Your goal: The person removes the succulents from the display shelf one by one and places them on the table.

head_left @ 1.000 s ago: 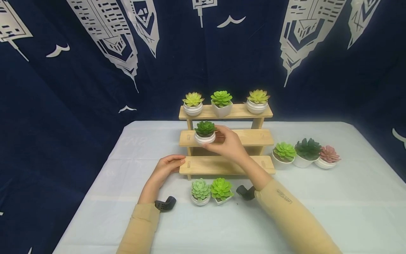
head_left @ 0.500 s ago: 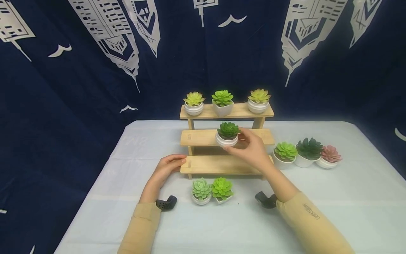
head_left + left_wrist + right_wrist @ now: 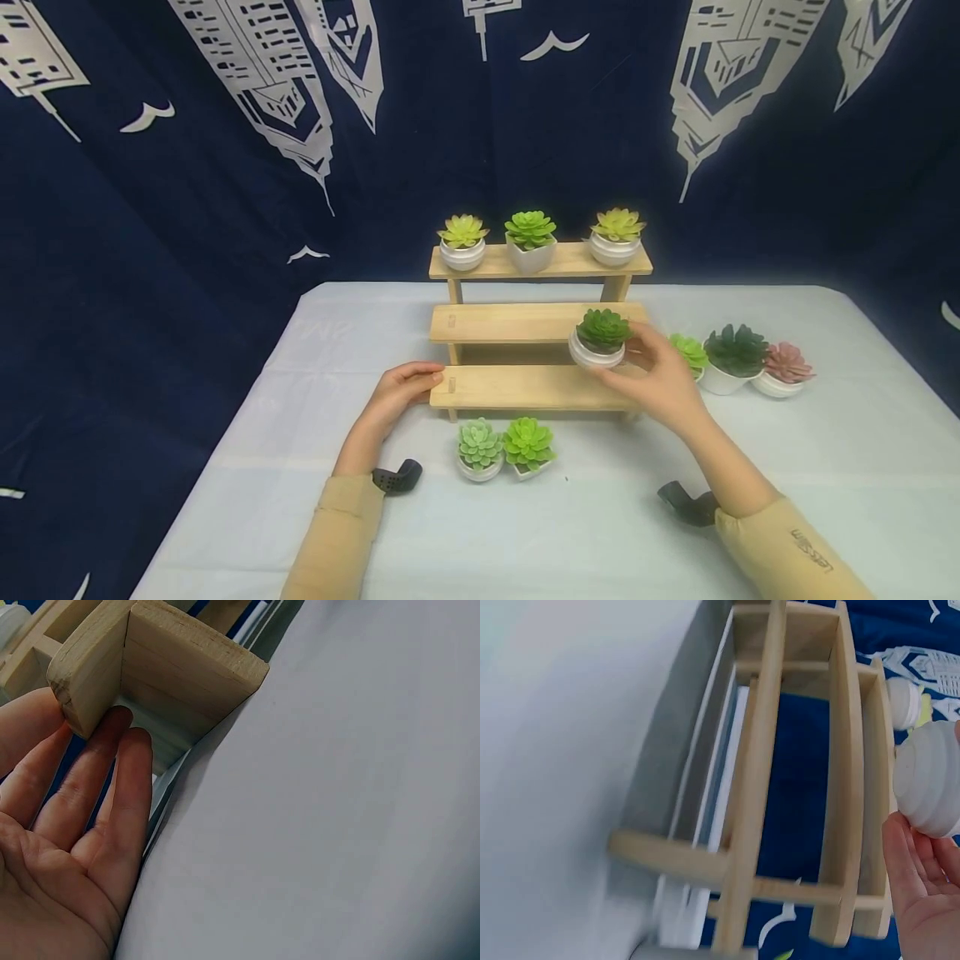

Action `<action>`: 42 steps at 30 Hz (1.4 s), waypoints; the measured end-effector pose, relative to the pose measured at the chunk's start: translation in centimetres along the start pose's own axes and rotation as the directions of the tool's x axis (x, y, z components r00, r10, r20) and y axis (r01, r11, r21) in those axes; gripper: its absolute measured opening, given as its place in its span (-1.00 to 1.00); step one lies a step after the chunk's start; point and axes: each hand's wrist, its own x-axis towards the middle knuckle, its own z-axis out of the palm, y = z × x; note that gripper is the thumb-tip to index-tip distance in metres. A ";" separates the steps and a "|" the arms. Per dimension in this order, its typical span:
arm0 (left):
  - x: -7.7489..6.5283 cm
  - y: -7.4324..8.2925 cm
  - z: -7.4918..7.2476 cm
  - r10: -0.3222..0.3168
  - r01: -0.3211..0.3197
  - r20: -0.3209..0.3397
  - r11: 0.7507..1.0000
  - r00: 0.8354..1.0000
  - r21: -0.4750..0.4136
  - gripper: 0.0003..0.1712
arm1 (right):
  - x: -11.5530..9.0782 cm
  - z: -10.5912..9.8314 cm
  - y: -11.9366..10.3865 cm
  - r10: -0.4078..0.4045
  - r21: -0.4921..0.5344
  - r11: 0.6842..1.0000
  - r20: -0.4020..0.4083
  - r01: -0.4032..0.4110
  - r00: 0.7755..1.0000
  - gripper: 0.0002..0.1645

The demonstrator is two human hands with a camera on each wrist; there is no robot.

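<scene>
My right hand (image 3: pixel 660 379) grips a white round pot with a dark green artificial succulent (image 3: pixel 604 331), by the pot's right side. It is held in front of the right part of a three-tier wooden plant stand (image 3: pixel 517 321). In the right wrist view the ribbed pot (image 3: pixel 928 780) shows its underside, raised off the boards. My left hand (image 3: pixel 401 392) holds the left end of the stand's lowest board. The left wrist view shows the thumb at the board's edge (image 3: pixel 90 667) and fingers under it. Two yellow-green succulents (image 3: pixel 462 240) (image 3: pixel 617 235) and a green one (image 3: pixel 531 239) stand on the top tier.
A light green succulent (image 3: pixel 480 446) and a bright green one (image 3: pixel 528 446) stand on the white table before the stand. To its right are a green succulent (image 3: pixel 688 354), partly hidden by my hand, a dark green one (image 3: pixel 735 350) and a pink one (image 3: pixel 786 367).
My right hand has carried the dark green succulent rightward along the middle tier, then forward and lower. The left hand has stayed at the lowest board's end.
</scene>
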 end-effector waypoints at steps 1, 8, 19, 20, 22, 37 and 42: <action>0.0 0.0 0.0 -0.002 0.002 -0.001 1.000 1.000 -0.001 -0.58 | -0.2 -0.3 0.3 -0.002 -0.001 1.000 -0.004 0.002 1.000 -0.20; 0.2 -0.3 0.1 -0.018 0.018 0.003 1.000 1.000 -0.019 -0.60 | -1.8 -2.0 1.7 0.015 -0.090 0.996 -0.049 -0.020 0.999 -0.19; 0.3 -0.3 0.1 -0.014 0.014 -0.012 1.000 1.000 -0.006 -0.59 | -4.1 -3.8 3.9 0.085 -0.110 0.989 -0.083 -0.094 0.993 -0.13; 0.3 -0.3 0.1 -0.013 0.013 -0.013 1.000 1.000 -0.003 -0.59 | -4.2 -3.9 4.1 0.088 -0.108 0.989 -0.085 -0.098 0.992 -0.13; 0.4 -0.4 0.1 -0.010 0.010 -0.012 1.000 1.000 0.003 -0.58 | -4.6 -4.1 4.4 0.096 -0.103 0.989 -0.085 -0.105 0.992 -0.12; 0.2 -0.2 0.1 -0.002 0.002 -0.005 1.000 1.000 -0.020 -0.58 | -6.6 -5.1 6.5 0.130 -0.101 0.985 -0.094 -0.140 0.987 -0.09; 0.1 0.0 0.1 0.000 0.000 -0.020 1.000 1.000 -0.003 -0.59 | -6.9 -5.4 7.3 0.128 -0.112 0.984 -0.089 -0.138 0.988 -0.13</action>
